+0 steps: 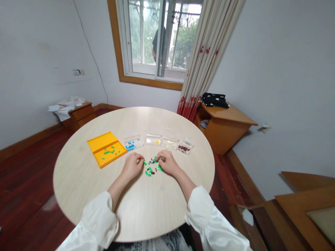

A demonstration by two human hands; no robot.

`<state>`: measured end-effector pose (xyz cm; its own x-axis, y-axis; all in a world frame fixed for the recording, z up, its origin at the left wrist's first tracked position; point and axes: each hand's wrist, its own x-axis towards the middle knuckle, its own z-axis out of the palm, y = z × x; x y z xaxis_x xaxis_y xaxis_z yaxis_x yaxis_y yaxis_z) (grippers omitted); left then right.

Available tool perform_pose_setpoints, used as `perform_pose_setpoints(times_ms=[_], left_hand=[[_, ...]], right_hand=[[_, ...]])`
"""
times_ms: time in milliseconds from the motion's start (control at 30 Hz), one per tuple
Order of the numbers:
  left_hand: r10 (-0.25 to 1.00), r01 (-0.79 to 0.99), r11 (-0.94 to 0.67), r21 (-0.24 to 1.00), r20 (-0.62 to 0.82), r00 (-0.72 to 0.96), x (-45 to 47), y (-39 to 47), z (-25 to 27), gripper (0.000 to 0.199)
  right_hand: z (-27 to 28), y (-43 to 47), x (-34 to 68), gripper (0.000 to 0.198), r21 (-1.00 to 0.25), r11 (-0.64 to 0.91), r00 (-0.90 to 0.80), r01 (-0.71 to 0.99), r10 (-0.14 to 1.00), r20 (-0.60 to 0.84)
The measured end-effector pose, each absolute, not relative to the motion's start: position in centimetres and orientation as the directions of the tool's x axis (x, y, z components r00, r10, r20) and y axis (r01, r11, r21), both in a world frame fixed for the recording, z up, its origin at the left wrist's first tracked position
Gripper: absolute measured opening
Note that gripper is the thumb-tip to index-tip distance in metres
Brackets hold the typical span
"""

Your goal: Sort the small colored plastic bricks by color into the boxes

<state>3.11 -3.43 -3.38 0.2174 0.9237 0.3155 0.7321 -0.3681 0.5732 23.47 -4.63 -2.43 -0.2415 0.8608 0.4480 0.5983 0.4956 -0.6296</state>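
A loose pile of small green, brown and blue building bricks (150,170) lies on the round table between my hands. My left hand (134,165) rests at the pile's left side, fingers curled in a pinch, with a green brick (145,163) just by its fingertips. Over the upper right of the pile, my right hand (167,161) has its fingers bent together among green and brown bricks. What either hand grips, if anything, is too small to make out. Beside the right hand's palm lies a larger green piece (159,168).
An open yellow case (101,162) with several green bricks lies to the left on the round table (86,188). Behind the pile stand clear trays of blue (141,142), yellow (149,142), pale (167,147) and brown (189,150) pieces. A wooden cabinet (222,132) stands behind right.
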Motion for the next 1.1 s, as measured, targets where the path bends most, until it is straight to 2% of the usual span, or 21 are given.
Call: perform_pose_setpoints(times_ms=[367, 600, 1100], left_hand=[[0.931, 0.726, -0.355, 0.589, 0.298, 0.213, 3.2, -3.6, -2.7, 0.019], [0.941, 0.765, -0.323, 0.557, 0.274, 0.198, 2.4, -3.3, -2.6, 0.024], [0.940, 0.764, -0.341, 0.547, 0.200, 0.276, 2.6, -3.4, -2.8, 0.020]], right_hand=[[-2.5, -4.6, 23.6, 0.024, -0.623, 0.503, -0.252, 0.599, 0.857, 0.449], [-2.5, -4.6, 23.5, 0.026, -0.622, 0.497, -0.252, 0.605, 0.861, 0.442], [-2.7, -4.4, 23.5, 0.030, -0.593, 0.478, -0.279, 0.648, 0.873, 0.400]])
